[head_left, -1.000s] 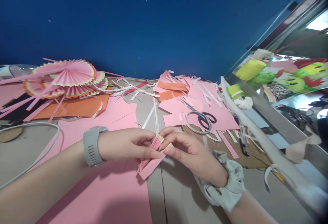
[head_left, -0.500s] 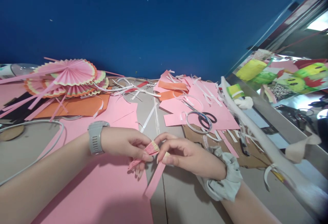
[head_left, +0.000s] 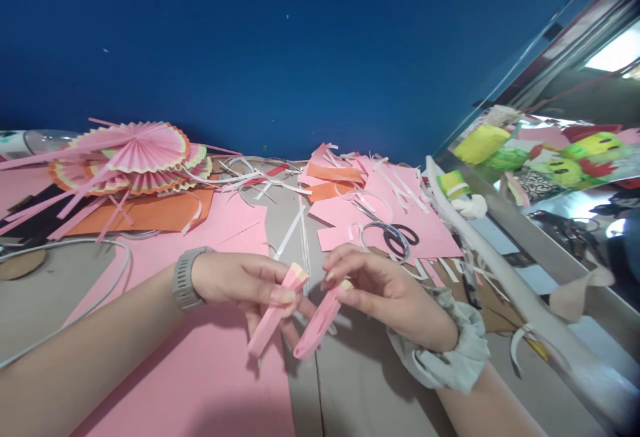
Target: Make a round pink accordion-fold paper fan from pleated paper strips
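Observation:
My left hand (head_left: 250, 284), with a grey watch on its wrist, pinches a pleated strip of pink paper (head_left: 273, 317) with a pale yellow end. Between thumb and fingers, my right hand (head_left: 373, 287) grips the yellow-tipped end of a second folded pink bundle (head_left: 320, 324), whose layers show at its lower end. Some left fingertips reach behind this bundle. Whether the two pieces join below is unclear. Both hands are held above the table, over the edge of a large pink sheet (head_left: 210, 370). A pale scrunchie (head_left: 445, 350) circles my right wrist.
Finished pleated paper fans (head_left: 145, 150) are piled at the back left on orange paper (head_left: 150, 214). Scissors (head_left: 400, 240) and a tape roll (head_left: 385, 242) lie on pink scraps at right. A white pole (head_left: 495, 270) slants along the right side; a blue wall (head_left: 300, 57) stands behind.
The bundle has turned in my left hand, so its broad pink face now shows. My right hand has shifted slightly right, and its piece now shows several layers.

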Motion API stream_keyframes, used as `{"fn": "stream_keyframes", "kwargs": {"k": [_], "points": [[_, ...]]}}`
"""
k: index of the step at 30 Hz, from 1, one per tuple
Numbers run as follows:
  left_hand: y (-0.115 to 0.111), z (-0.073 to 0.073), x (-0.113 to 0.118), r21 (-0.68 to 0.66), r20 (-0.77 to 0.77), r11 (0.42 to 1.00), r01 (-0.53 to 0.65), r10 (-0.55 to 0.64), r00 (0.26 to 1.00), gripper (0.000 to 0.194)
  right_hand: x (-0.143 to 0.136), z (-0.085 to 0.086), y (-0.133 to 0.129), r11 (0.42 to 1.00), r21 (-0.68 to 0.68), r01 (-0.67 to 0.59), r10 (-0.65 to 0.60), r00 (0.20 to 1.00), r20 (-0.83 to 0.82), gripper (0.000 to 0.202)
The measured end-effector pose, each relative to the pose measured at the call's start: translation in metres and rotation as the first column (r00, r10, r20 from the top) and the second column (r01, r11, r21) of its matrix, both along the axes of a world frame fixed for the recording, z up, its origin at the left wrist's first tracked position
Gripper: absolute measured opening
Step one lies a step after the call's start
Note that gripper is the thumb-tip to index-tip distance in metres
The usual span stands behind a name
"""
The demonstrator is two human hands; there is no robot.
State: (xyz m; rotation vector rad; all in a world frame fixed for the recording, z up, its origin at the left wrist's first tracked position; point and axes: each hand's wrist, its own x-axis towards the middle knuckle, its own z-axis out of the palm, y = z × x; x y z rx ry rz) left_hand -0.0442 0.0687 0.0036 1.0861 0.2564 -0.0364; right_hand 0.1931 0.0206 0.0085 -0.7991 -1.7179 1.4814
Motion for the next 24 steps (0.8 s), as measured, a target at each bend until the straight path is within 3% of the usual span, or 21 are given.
{"fn": "stream_keyframes", "kwargs": {"k": [4,8,13,17,21,24], "points": [[-0.008,0.001,0.009,0.156,0.047,0.988,0.015,-0.023,0.999,0.027,-0.009,-0.005,-0.004,1.0,-0.002,0.02,-0.02,1.0,-0.004,0.022],[-0.009,-0.002,0.012,0.205,0.013,0.978,-0.031,0.029,0.999,0.029,-0.009,-0.007,-0.004,0.999,-0.008,0.036,-0.036,0.997,0.076,0.025],[-0.005,-0.001,0.008,0.336,-0.048,0.941,0.038,-0.023,0.999,0.027,-0.004,-0.002,0.002,0.997,0.077,0.011,-0.039,0.929,0.368,0.041],[-0.003,0.0,0.007,0.308,-0.046,0.948,0.084,-0.074,0.996,0.025,-0.002,0.001,0.005,0.99,0.105,-0.092,0.035,0.894,0.446,0.03],[-0.004,-0.002,0.009,0.227,-0.016,0.97,0.09,-0.088,0.996,0.021,-0.003,0.0,0.005,0.996,0.051,-0.07,0.038,0.885,0.464,0.037],[-0.005,-0.003,0.01,0.228,-0.017,0.969,0.097,-0.095,0.995,0.02,-0.004,-0.002,0.005,0.997,0.027,-0.076,0.055,0.886,0.46,0.03]]}}
